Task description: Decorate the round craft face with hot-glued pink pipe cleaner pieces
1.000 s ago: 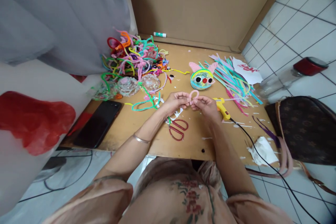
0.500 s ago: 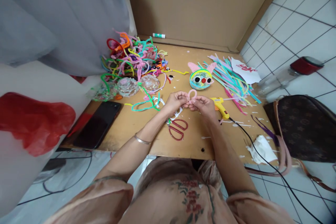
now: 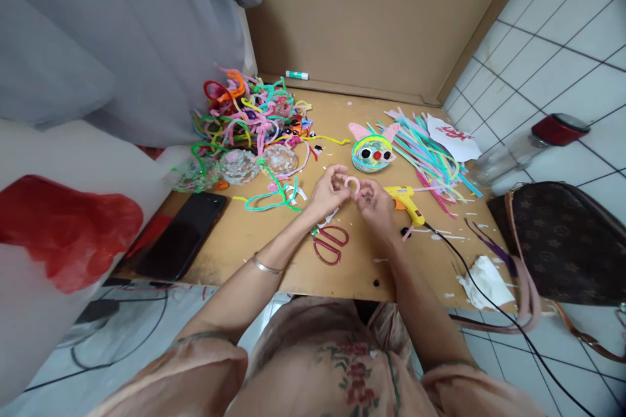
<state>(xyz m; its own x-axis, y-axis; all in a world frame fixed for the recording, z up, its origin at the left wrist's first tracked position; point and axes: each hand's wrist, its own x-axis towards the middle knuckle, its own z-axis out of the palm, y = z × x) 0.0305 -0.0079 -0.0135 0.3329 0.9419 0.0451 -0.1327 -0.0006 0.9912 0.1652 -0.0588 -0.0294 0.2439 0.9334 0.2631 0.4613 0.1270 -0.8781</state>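
While a person is leaning over the wooden bench [image 3: 254, 244], red scissors [image 3: 331, 244] are lying just near of the hands. Above them, the left hand [image 3: 328, 194] and right hand [image 3: 374, 203] are meeting, each grip pinching one end of a pink pipe cleaner [image 3: 352, 184] bent into a small loop. A yellow glue gun [image 3: 405, 201] is resting just right. Farther back, a googly-eyed craft face [image 3: 372, 151] and a tangled pile of pipe cleaners [image 3: 249, 114] are sitting.
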